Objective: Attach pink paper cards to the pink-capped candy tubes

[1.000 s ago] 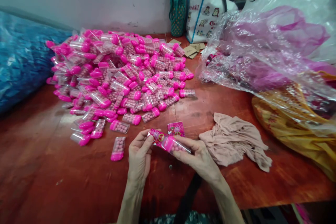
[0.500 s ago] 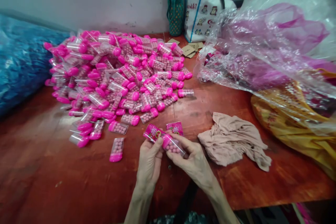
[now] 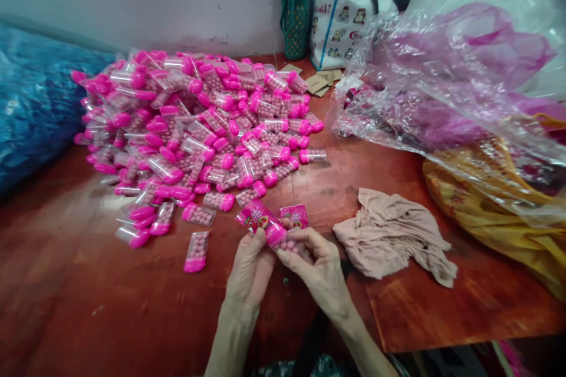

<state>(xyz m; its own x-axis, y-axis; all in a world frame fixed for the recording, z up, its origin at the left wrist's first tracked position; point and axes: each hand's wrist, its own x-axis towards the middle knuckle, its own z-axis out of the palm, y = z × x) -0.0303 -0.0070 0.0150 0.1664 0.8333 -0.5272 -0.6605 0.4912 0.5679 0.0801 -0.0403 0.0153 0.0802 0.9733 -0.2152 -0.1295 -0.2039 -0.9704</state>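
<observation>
My left hand [image 3: 251, 262] pinches a printed pink wrapper [image 3: 257, 216] between thumb and fingers. In my right hand [image 3: 319, 268] is a clear candy container [image 3: 289, 244] filled with pink balls, its pink-capped end pointing up and left. That end meets the wrapper; whether it is inside or only against it, I cannot tell. Just behind my fingers lies a second printed pink wrapper [image 3: 297, 215] on the red-brown table [image 3: 145, 306]. A single candy container [image 3: 196, 252] rests to the left of my left hand, apart from a large heap of similar containers [image 3: 198, 123].
A beige cloth [image 3: 393, 232] lies to the right of my hands. Farther right are a yellow bag [image 3: 490, 200] and crumpled clear and pink plastic [image 3: 451, 76]. A blue bag [image 3: 39, 100] borders the heap. Cardboard pieces [image 3: 318, 83] and a white tote [image 3: 342, 26] are at the back.
The container in my right hand has moved up and left against the wrapper, and less of it shows. Both hands have shifted slightly left. The heap is unchanged.
</observation>
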